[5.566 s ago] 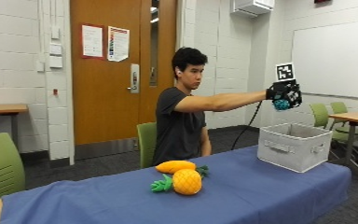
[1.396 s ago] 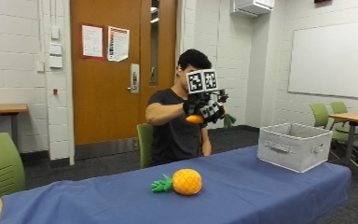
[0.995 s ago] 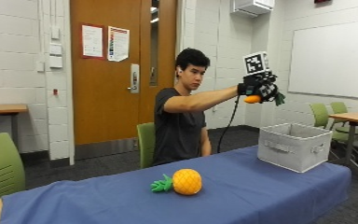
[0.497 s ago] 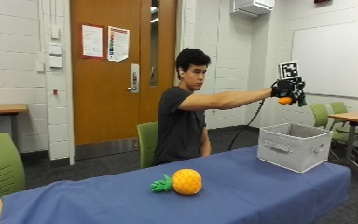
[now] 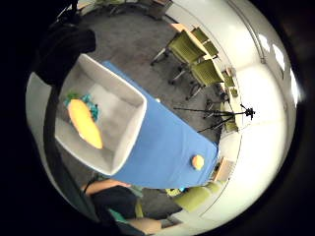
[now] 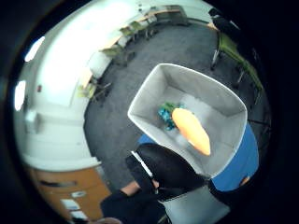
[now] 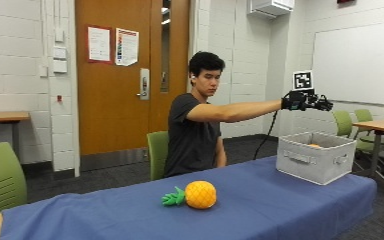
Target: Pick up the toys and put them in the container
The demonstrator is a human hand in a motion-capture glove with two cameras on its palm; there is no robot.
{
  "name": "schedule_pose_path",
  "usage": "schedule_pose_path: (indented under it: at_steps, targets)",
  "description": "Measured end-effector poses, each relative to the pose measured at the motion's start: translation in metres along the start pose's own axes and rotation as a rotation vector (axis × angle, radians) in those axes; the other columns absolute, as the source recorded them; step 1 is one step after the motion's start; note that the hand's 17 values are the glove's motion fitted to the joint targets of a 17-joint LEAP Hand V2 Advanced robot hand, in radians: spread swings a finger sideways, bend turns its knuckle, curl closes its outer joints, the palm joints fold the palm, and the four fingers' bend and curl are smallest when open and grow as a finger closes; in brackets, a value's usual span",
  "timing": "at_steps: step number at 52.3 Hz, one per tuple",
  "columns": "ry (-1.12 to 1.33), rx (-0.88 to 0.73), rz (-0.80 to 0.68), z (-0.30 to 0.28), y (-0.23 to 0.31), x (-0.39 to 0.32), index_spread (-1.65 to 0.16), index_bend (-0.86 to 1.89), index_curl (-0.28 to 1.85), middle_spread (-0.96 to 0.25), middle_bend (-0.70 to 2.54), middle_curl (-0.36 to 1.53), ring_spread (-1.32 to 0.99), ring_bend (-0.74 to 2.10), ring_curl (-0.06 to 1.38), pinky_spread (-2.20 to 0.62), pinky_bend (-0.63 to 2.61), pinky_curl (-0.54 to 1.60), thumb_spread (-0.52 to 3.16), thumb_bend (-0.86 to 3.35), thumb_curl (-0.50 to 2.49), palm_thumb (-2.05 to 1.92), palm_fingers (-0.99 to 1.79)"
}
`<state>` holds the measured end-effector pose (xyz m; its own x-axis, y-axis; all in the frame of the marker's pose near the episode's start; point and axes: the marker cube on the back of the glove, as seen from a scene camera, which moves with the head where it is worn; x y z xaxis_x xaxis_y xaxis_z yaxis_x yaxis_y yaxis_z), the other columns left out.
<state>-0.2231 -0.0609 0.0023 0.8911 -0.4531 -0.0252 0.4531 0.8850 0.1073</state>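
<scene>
While the desk (image 7: 265, 200) is carrying the grey container (image 7: 314, 157) with the carrot toy (image 6: 190, 130) lying inside, the gloved right hand (image 7: 303, 100) is hovering above, fingers released. Pineapple toy (image 7: 193, 195) is sitting mid-desk, probably soft and light; I'd be grabbing its round body.

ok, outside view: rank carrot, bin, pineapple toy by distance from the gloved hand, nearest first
1. Carrot: inside the bin, below the gloved hand.
2. Bin: on the blue table's end under the hand; too close to the carrot to separate surely.
3. Pineapple toy: mid-table, clearly farthest.
</scene>
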Motion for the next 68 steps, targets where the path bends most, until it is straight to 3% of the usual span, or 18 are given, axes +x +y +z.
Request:
schedule_pose_path:
  at_steps: [4, 7, 14, 20, 25, 35, 53, 68]
  targets:
    - [-0.011, 0.001, 0.119, -0.002, 0.016, 0.027, -0.26, 0.13, 0.65, -0.11, 0.5, 0.49, -0.32, 0.95, 0.34, -0.24, 1.09, 0.42, 0.99, -0.1, 0.57, -0.11, -0.11]
    - [-0.131, 0.012, 0.051, -0.008, 0.033, 0.031, -0.24, 0.12, 0.62, -0.1, 0.47, 0.48, -0.32, 0.92, 0.33, -0.22, 1.06, 0.41, 0.99, -0.1, 0.52, -0.11, -0.11]
    - [-0.09, 0.019, -0.034, -0.008, 0.077, 0.092, -0.22, 0.11, 0.56, -0.11, 0.41, 0.46, -0.35, 0.87, 0.32, -0.21, 0.99, 0.37, 1.03, -0.08, 0.44, -0.09, -0.12]
    - [0.06, 0.022, 0.125, -0.005, 0.107, 0.159, -0.22, 0.15, 0.53, -0.12, 0.3, 0.43, -0.36, 0.75, 0.29, -0.2, 0.96, 0.36, 1.05, -0.07, 0.39, -0.07, -0.15]
    - [0.04, 0.022, 0.1, -0.009, 0.144, 0.206, -0.23, 0.16, 0.51, -0.14, 0.24, 0.41, -0.37, 0.67, 0.27, -0.2, 0.92, 0.35, 1.06, -0.06, 0.35, -0.07, -0.13]
    - [0.132, 0.001, 0.34, -0.002, 0.198, 0.304, -0.24, 0.13, 0.46, -0.17, 0.18, 0.39, -0.39, 0.56, 0.25, -0.18, 0.86, 0.33, 1.07, -0.06, 0.31, -0.06, -0.13]
    - [0.094, -0.131, 0.619, 0.073, 0.306, 0.444, -0.31, 0.14, 0.37, -0.23, 0.18, 0.38, -0.4, 0.43, 0.24, -0.11, 0.76, 0.31, 0.99, -0.09, 0.25, -0.11, -0.11]
    - [0.011, -0.231, 0.687, 0.158, 0.346, 0.479, -0.34, 0.16, 0.35, -0.25, 0.16, 0.36, -0.4, 0.33, 0.24, -0.09, 0.7, 0.31, 0.95, -0.09, 0.22, -0.12, -0.1]
